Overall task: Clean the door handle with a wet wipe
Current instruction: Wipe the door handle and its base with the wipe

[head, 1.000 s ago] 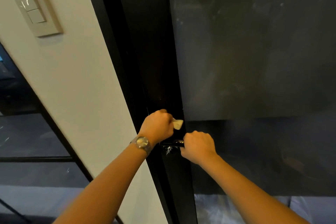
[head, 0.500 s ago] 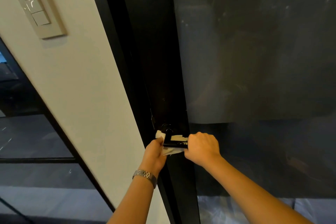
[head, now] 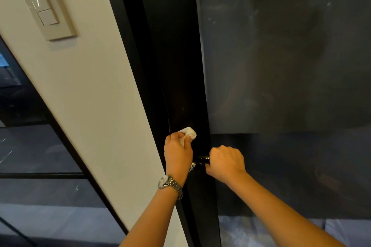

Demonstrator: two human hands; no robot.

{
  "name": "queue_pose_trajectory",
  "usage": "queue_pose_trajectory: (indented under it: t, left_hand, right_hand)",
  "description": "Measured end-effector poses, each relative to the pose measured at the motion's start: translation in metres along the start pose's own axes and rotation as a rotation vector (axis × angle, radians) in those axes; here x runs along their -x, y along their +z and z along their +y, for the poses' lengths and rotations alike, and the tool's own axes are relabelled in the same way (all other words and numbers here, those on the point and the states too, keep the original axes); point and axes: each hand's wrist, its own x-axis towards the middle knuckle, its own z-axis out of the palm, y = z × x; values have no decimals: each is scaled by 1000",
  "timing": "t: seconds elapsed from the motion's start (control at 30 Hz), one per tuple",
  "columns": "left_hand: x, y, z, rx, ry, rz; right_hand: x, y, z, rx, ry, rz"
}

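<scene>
A black lever door handle (head: 201, 160) juts from the black door frame (head: 176, 66); only a short glossy stretch shows between my hands. My right hand (head: 224, 161) grips the handle's outer end, fingers curled round it. My left hand (head: 177, 154), a metal watch on its wrist, holds a crumpled white wet wipe (head: 188, 133) against the frame just above the handle's base. The base of the handle is hidden behind my left hand.
A dark glass door panel (head: 291, 56) fills the right side. A cream wall strip (head: 90, 86) with a switch plate (head: 43, 4) runs on the left. Beyond it lies dark glazing with black bars (head: 40, 175).
My left hand has risen with the wipe from beneath the handle to the frame just above it. My right hand has kept its grip on the handle.
</scene>
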Motion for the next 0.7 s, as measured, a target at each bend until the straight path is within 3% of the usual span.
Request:
queue_pose_trajectory:
  t: [0.13, 0.27, 0.4, 0.47, 0.6, 0.7]
  left_hand:
    - [-4, -4, 1, -45, -87, -10]
    - [-17, -17, 39, -3, 229, 59]
    - [-40, -43, 72, 107, 447, 246]
    - [-40, -44, 63, 127, 416, 243]
    - [-19, -20, 19, -48, 301, 25]
    - [-25, -29, 28, -25, 322, 31]
  right_hand:
    - [1, 1, 1, -16, 3, -10]
    - [0, 1, 2, -18, -4, 3]
    - [-1, 4, 6, -61, -28, 6]
    - [-1, 5, 6, -53, -32, 17]
    - [-1, 4, 6, -42, -33, 27]
    - [-1, 5, 6, -39, -30, 28]
